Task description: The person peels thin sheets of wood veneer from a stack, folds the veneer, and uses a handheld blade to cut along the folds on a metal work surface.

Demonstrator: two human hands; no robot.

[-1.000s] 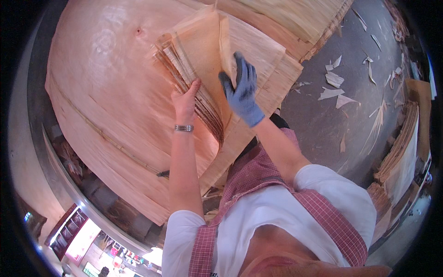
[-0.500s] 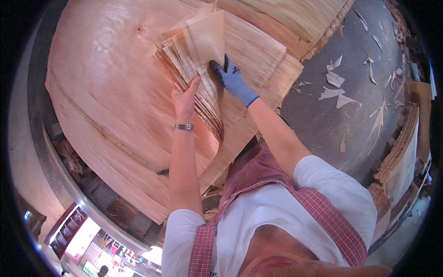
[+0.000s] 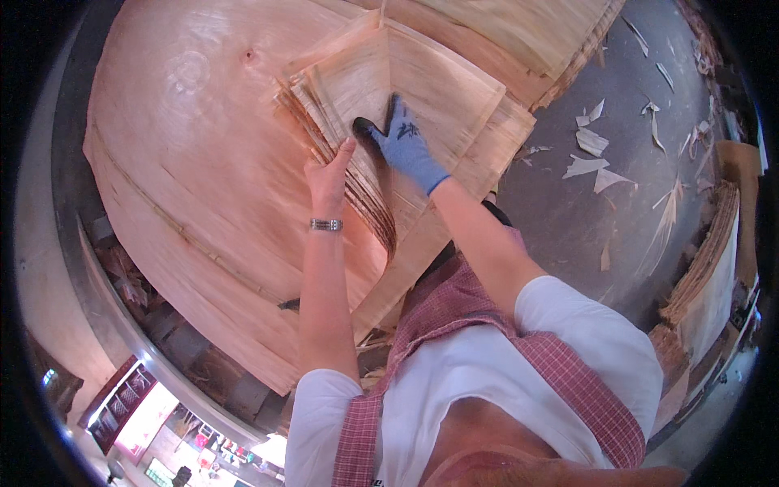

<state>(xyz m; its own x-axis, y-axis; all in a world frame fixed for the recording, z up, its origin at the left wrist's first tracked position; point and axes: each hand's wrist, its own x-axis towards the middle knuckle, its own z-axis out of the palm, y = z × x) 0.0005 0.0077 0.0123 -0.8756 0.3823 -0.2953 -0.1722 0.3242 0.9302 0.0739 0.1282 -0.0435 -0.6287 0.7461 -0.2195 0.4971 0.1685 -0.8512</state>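
Note:
A folded-back bundle of thin wood veneer sheets (image 3: 345,101) stands up in the middle of a wide veneer stack, its layered edges fanned toward the left. My left hand (image 3: 329,178), bare with a metal-banded watch (image 3: 326,225) at the wrist, is closed round the bundle's left edges, thumb on top. Its other fingers are mostly hidden beneath the layers. My right hand (image 3: 406,146), in a blue glove with black-coated fingers, lies against the sheets at the fold's right side. Its thumb points left, apart from the fingers, which point up along the crease.
The large pinkish veneer stack (image 3: 195,154) spreads across the left. Another veneer pile (image 3: 527,36) lies at the far right. Torn veneer scraps (image 3: 591,142) are scattered on the grey floor (image 3: 560,219). More stacked sheets (image 3: 702,252) stand at the right edge.
My gloved right hand has shifted slightly left and turned, its thumb nearer my left hand. The upper sheets' shape at the crease has altered, showing more flat veneer to the right. My left hand keeps its hold.

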